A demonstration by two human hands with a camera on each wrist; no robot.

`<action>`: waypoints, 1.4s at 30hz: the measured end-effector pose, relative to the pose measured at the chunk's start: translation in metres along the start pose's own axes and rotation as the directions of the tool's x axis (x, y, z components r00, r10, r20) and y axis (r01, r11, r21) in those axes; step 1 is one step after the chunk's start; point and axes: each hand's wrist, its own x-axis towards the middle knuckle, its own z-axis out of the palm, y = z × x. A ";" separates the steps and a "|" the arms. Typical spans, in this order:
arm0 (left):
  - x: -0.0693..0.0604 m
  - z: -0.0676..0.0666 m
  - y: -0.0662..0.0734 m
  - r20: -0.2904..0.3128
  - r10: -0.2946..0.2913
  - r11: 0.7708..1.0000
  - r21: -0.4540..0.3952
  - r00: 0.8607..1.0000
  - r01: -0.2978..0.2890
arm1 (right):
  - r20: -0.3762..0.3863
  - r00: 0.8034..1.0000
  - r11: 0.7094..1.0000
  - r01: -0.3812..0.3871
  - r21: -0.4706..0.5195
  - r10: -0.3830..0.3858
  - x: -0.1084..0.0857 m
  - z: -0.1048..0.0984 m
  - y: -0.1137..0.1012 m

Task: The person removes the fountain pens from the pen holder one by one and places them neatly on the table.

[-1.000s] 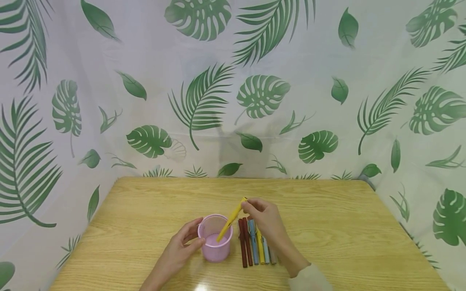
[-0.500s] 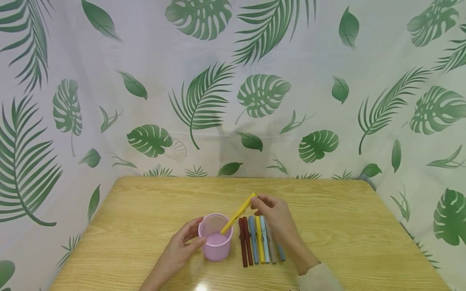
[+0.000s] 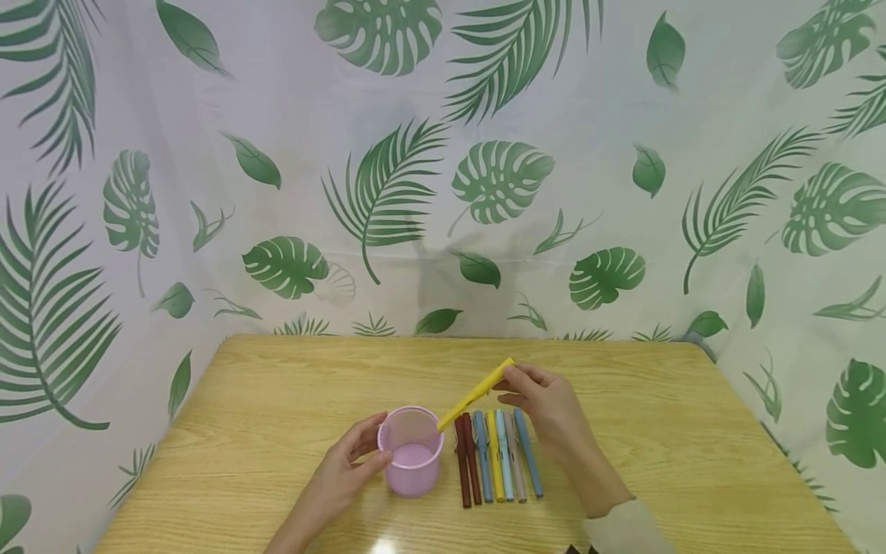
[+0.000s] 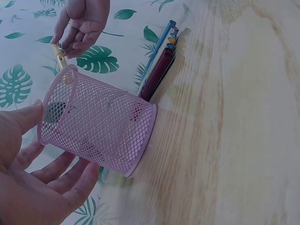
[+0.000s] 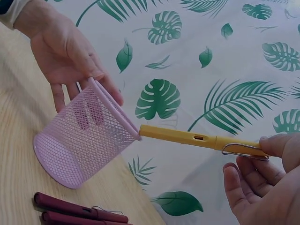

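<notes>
A pink mesh pen cup (image 3: pixel 411 478) stands upright on the table. My left hand (image 3: pixel 341 471) holds it by the rim, thumb at the near side and fingers round the left wall. Between thumb and fingers of my right hand (image 3: pixel 547 404) is the clip end of a yellow pen (image 3: pixel 476 394), pinched and slanting down left. Its lower end is at the cup's right rim, as the right wrist view also shows. The cup looks bare inside. Right of it lie several pens side by side: dark red (image 3: pixel 462 462), blue (image 3: pixel 482 458), yellow (image 3: pixel 495 458), light blue, grey and another blue (image 3: pixel 529 454).
The wood-grain table (image 3: pixel 277 400) extends on both sides of the hands. Behind it hangs a white cloth (image 3: pixel 415 100) printed with green leaves, which also covers both sides.
My right hand has moved up and right with the yellow pen, drawing its lower end from inside the cup to the rim. The rightmost pens are uncovered. The left hand stays put.
</notes>
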 end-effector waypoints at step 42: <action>0.001 -0.001 0.001 -0.011 0.006 1.000 0.000 1.000 -0.006 | -0.033 0.999 0.999 0.017 -0.033 -0.018 -0.018 -0.095 -0.008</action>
